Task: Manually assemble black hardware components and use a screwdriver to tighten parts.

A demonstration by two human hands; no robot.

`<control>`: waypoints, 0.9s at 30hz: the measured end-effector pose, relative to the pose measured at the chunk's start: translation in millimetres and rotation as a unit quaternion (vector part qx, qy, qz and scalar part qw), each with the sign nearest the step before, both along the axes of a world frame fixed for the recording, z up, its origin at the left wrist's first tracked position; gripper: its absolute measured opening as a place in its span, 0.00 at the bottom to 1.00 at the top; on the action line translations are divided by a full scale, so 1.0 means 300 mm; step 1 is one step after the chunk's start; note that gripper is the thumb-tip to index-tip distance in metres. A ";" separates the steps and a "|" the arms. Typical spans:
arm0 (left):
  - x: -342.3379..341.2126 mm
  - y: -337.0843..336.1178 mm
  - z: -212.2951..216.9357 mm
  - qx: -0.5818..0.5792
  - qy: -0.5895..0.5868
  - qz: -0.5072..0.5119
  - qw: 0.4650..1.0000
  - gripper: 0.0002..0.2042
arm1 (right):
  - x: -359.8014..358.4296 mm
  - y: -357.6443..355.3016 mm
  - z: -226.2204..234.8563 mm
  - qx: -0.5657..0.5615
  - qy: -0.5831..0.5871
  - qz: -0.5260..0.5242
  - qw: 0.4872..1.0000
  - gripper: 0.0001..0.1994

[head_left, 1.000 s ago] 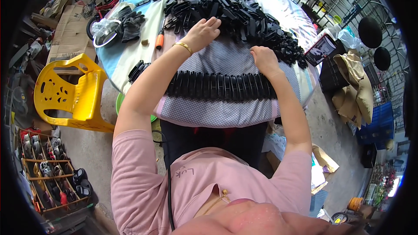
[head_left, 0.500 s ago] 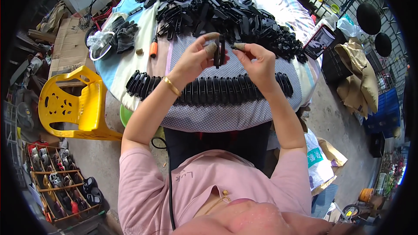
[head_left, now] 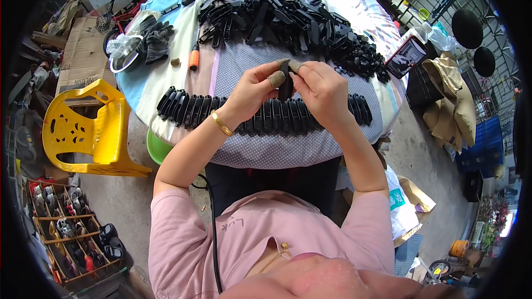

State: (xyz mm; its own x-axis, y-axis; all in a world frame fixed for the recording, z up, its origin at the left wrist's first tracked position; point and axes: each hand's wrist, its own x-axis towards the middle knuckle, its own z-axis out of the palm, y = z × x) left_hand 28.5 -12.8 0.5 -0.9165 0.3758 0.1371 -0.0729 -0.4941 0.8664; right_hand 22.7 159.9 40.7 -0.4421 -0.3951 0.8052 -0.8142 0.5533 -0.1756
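- The left hand (head_left: pixel 256 87) and the right hand (head_left: pixel 320 89) meet above the table's near edge, both pinching one small black plastic part (head_left: pixel 286 80) between them.
- The left hand's fingers (head_left: pixel 276 79) wear a tan fingertip cover and press the part from its 9 o'clock side; the right hand's fingers (head_left: pixel 296 66), also covered, close on it from 3 o'clock.
- The part stands roughly upright between the fingertips; its exact shape is hard to tell, since the fingers hide most of it.
- A gold bracelet (head_left: pixel 221 123) sits on the left wrist.
- Just beneath the hands, at 6 o'clock from the part, a row of black parts (head_left: pixel 188 108) lies packed side by side along the round table (head_left: pixel 288 152), which has a dotted cloth.
- At 12 o'clock from the hands, a loose pile of black parts (head_left: pixel 277 11) covers the far half of the table.
- At 10 o'clock lie an orange-handled tool (head_left: pixel 194 58) and dark gloves (head_left: pixel 157 36).
- A yellow plastic chair (head_left: pixel 83 130) stands on the floor at 9 o'clock, well apart from the hands.
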 end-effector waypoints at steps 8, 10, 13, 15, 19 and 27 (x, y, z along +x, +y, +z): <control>0.015 -0.019 0.019 -0.061 -0.012 0.039 0.997 0.16 | 0.036 -0.013 -0.002 0.067 -0.066 0.052 0.994 0.07; 0.017 -0.026 0.038 -0.111 -0.010 0.050 0.993 0.15 | 0.029 -0.016 -0.011 0.061 -0.067 0.051 0.995 0.07; 0.028 -0.028 0.076 -0.151 0.088 0.044 0.984 0.09 | 0.042 -0.008 -0.030 0.016 -0.107 0.045 0.993 0.08; 0.015 -0.118 0.070 -0.249 0.123 0.103 0.955 0.09 | 0.031 0.053 -0.025 0.014 -0.107 0.039 0.993 0.09; -0.004 -0.436 0.093 -0.497 0.137 0.271 0.813 0.07 | -0.026 0.214 -0.012 0.018 -0.172 -0.070 0.983 0.11; 0.081 -0.826 -0.027 -0.670 0.010 0.304 0.677 0.14 | -0.154 0.339 -0.101 0.142 -0.246 -0.175 0.943 0.13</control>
